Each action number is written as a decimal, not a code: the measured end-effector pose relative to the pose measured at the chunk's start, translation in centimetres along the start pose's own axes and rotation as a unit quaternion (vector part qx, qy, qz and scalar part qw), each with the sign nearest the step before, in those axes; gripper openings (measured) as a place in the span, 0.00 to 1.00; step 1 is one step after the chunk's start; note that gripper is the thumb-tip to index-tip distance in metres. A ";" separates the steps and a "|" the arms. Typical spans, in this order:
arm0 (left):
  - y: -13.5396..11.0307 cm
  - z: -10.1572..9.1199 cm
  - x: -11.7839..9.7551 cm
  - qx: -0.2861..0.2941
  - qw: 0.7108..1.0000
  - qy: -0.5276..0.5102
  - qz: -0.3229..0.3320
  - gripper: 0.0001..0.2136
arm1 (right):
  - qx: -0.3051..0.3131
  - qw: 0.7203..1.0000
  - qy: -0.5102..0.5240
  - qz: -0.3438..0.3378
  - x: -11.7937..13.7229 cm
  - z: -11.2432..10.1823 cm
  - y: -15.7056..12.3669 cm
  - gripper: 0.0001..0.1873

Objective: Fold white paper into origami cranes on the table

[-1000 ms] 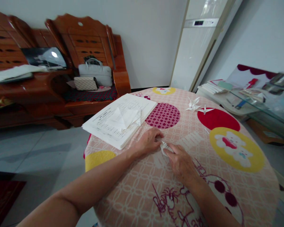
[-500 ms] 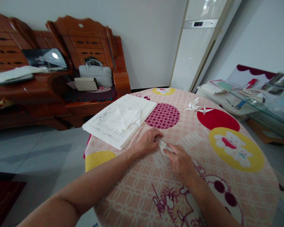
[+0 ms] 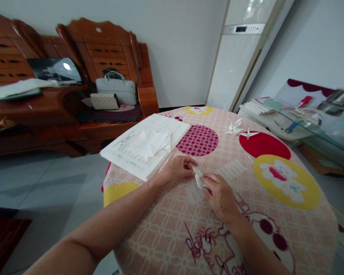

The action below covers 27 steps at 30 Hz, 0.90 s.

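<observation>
A small folded white paper piece (image 3: 199,177) sits between my two hands near the middle of the round table (image 3: 275,229). My left hand (image 3: 176,170) pinches its upper tip with closed fingers. My right hand (image 3: 220,194) grips its lower side, fingers curled over it. Most of the paper is hidden under my fingers. Both hands hover just above the patterned pink tablecloth.
A stack of printed sheets (image 3: 132,147) with loose folded paper on top lies at the table's left edge. Two finished paper cranes (image 3: 240,130) stand at the far side. A wooden sofa with bags (image 3: 114,89) is behind, and a cluttered glass shelf (image 3: 309,118) is to the right.
Both hands have lifted the paper piece slightly off the cloth and shifted their pinch on it. The view has barely moved.
</observation>
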<state>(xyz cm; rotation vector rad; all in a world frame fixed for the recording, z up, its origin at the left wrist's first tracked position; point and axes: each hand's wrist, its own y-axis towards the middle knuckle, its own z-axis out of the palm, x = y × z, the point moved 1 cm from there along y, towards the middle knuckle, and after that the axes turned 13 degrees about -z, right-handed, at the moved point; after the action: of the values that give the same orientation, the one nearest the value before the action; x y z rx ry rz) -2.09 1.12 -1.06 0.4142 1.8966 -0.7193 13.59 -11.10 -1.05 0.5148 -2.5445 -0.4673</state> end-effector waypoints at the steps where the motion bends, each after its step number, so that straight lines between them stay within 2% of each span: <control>1: 0.0 0.2 0.1 0.000 1.000 -0.022 -0.006 0.18 | -0.008 1.000 0.014 0.007 0.0 0.1 0.1 0.22; 7: 0.1 1.2 0.5 -0.065 0.996 -0.060 -0.014 0.15 | -0.060 0.981 0.172 0.071 -0.3 0.4 1.1 0.21; 9: 0.1 1.2 0.5 -0.067 0.994 -0.081 -0.020 0.15 | -0.062 0.973 0.205 0.087 -0.5 0.5 1.5 0.21; 14: 0.1 0.8 0.5 -0.012 0.985 -0.169 -0.042 0.17 | -0.055 0.963 0.237 0.117 -1.1 1.0 1.8 0.20; 17: 0.1 0.5 0.4 0.001 0.982 -0.183 -0.053 0.17 | -0.049 0.960 0.248 0.121 -1.2 1.0 1.8 0.21; 27: -0.4 0.9 -0.1 -0.047 0.987 -0.148 -0.052 0.23 | -0.042 0.955 0.269 0.114 -1.2 1.0 1.8 0.21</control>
<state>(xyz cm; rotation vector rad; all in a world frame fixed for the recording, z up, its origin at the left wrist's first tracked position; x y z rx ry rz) -1.65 0.20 -1.16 0.1396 1.6713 -0.7140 13.54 -8.82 -1.60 0.2638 -2.0158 -0.2966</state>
